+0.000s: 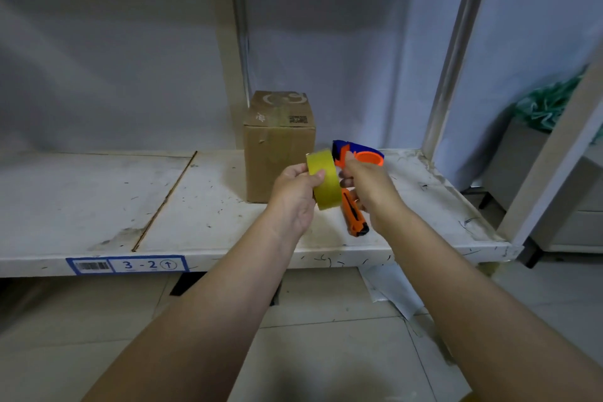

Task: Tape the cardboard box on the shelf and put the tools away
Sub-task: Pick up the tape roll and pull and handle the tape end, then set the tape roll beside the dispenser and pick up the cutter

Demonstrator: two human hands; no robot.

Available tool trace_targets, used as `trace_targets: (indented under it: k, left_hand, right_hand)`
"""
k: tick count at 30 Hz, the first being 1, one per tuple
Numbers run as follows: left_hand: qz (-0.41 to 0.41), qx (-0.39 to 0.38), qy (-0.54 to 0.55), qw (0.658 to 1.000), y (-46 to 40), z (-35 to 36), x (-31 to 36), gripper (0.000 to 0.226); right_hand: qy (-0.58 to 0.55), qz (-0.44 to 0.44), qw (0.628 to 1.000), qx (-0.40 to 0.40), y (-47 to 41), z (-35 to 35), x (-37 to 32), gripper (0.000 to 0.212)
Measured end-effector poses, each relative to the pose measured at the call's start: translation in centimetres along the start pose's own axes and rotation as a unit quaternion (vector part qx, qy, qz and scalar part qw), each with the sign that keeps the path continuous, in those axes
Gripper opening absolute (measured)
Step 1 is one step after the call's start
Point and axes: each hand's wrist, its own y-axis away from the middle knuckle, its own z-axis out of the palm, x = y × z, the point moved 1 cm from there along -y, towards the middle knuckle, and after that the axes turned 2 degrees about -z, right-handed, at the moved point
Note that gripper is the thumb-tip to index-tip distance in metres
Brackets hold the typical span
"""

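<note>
A small brown cardboard box (280, 143) stands upright on the white shelf (98, 206), with tape across its top flaps. My left hand (293, 196) holds a yellow roll of tape (323, 181) just in front of the box's right corner. My right hand (368, 192) grips a blue and orange tape dispenser (359, 152) by its handle, right beside the roll. An orange utility knife (354, 217) lies on the shelf beneath my hands, partly hidden by them.
The shelf's front edge carries a blue label reading 3-2 (127, 264). A metal upright (456, 52) stands at the right rear. Grey bins with green material (548, 104) sit to the far right. Paper scraps (391, 290) lie on the tiled floor below.
</note>
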Motion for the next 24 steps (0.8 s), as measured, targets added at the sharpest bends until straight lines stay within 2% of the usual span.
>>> trace_targets:
  k: [2, 4, 7, 10, 13, 16, 19, 21, 24]
  left_hand:
    - [-0.015, -0.011, 0.019, 1.000, -0.9, 1.3, -0.8, 0.033]
    - [-0.030, -0.021, 0.017, 0.999, -2.0, 2.8, -1.5, 0.028]
    - [-0.042, -0.035, -0.039, 0.998, -4.0, 5.2, -3.0, 0.025]
    - [-0.001, -0.019, -0.170, 0.985, -7.2, 6.9, -4.4, 0.030]
    - [0.072, 0.014, -0.331, 0.941, -9.3, 7.1, -4.9, 0.035]
    - [0.136, 0.046, -0.497, 0.856, -12.2, 7.2, -6.1, 0.038]
    - [0.169, 0.046, -0.586, 0.791, -14.5, 7.2, -7.4, 0.035]
    - [0.176, 0.048, -0.613, 0.769, -15.8, 7.4, -7.9, 0.034]
    - [0.186, 0.047, -0.619, 0.762, -17.3, 7.8, -8.2, 0.035]
  right_hand:
    - [0.008, -0.015, 0.999, -0.049, -0.2, -0.6, 0.9, 0.029]
    - [0.027, -0.030, 0.998, -0.047, -0.9, -1.4, 1.9, 0.025]
    - [0.065, -0.037, 0.997, 0.018, -3.7, -3.1, 3.8, 0.018]
    - [0.208, -0.060, 0.972, 0.088, -6.9, -5.5, 5.1, 0.018]
    - [0.337, -0.076, 0.928, 0.138, -9.2, -7.6, 5.9, 0.016]
    - [0.421, -0.066, 0.888, 0.170, -13.2, -8.9, 7.7, 0.022]
    - [0.455, -0.043, 0.874, 0.166, -16.6, -9.3, 9.6, 0.030]
    - [0.475, -0.035, 0.866, 0.153, -18.5, -9.2, 10.4, 0.034]
    - [0.511, -0.018, 0.849, 0.138, -20.5, -8.6, 11.1, 0.042]
